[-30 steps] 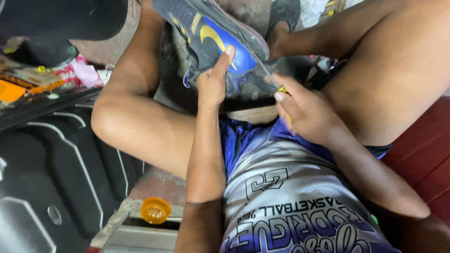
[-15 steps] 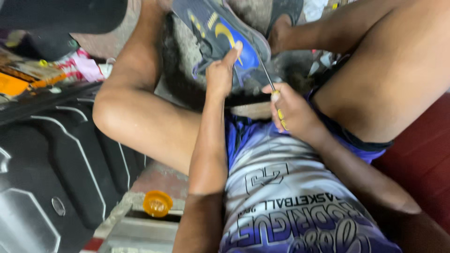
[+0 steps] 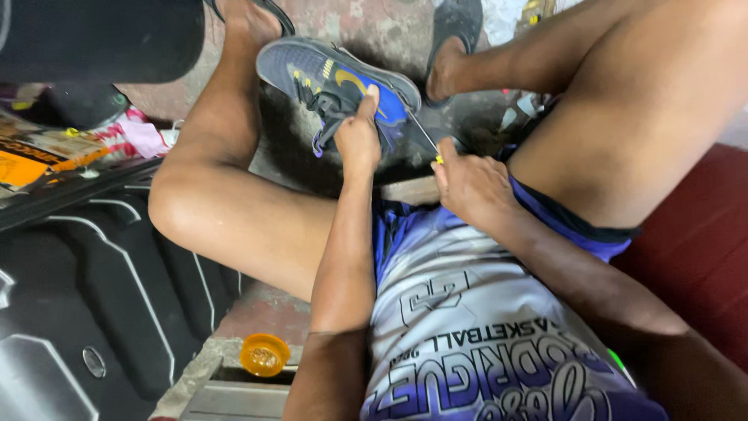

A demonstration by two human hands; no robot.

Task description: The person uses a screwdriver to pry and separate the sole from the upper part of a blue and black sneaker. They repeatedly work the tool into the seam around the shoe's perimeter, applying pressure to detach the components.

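A blue and grey sports shoe (image 3: 327,78) with yellow marks rests between my knees, sole side toward me. My left hand (image 3: 358,140) grips it at the heel side, thumb up against the blue panel. My right hand (image 3: 471,185) pinches a thin metal tool (image 3: 425,139) with a yellow handle, its tip touching the shoe's edge. Both forearms reach out over my purple and white jersey (image 3: 475,335).
My bare legs spread left (image 3: 234,210) and right (image 3: 623,101), feet in dark sandals on the concrete floor (image 3: 374,23). A black moulded case (image 3: 93,296) lies at the left, an orange lid (image 3: 265,355) on a ledge below, papers and clutter at the far left.
The view has shifted, so the shoe and hands sit lower in the frame. My left hand keeps its hold; my right hand stays at the shoe's edge with the tool.
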